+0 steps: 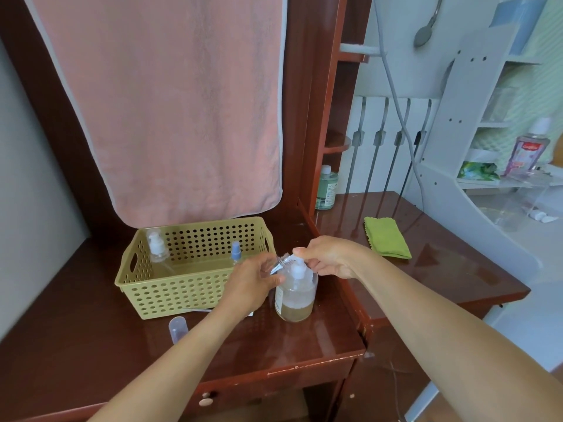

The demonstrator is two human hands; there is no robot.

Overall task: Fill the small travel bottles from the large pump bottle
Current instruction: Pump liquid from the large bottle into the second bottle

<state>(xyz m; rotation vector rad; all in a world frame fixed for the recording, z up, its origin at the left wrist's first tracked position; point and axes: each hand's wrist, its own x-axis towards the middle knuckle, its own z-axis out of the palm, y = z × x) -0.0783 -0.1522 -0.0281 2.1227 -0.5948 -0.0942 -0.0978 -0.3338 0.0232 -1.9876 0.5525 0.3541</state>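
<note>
Nearest me, the left forearm (182, 360) and right forearm (426, 324) stretch in from the bottom edge, so I'll start where they end. The left hand (254, 281) is curled round a small clear bottle (278, 264) and grips it tilted, with the open neck up against the spout of the pump bottle (295, 296). The right hand (330, 257) sits over the pump head with bent fingertips; I cannot tell from here whether it pinches the head or only presses on it.

The pump bottle stands upright on the table (91, 315), just beside the front right corner of the basket (195, 287), with amber liquid low in it and foam above. Two more small bottles stand in the basket, one with a white pump top (157, 248) at the back left and one with a blue spray top (236, 255) at the right. A loose cap (178, 327) stands on the table in front of the basket, and a green cloth (387, 240) lies well off to the right.

I judge the dispensing step is in hand. How much is in the small bottle I can't see. Next I'd want a straight push down on the pump head with the neck held under the spout, since a slip would put liquid on the table.
</note>
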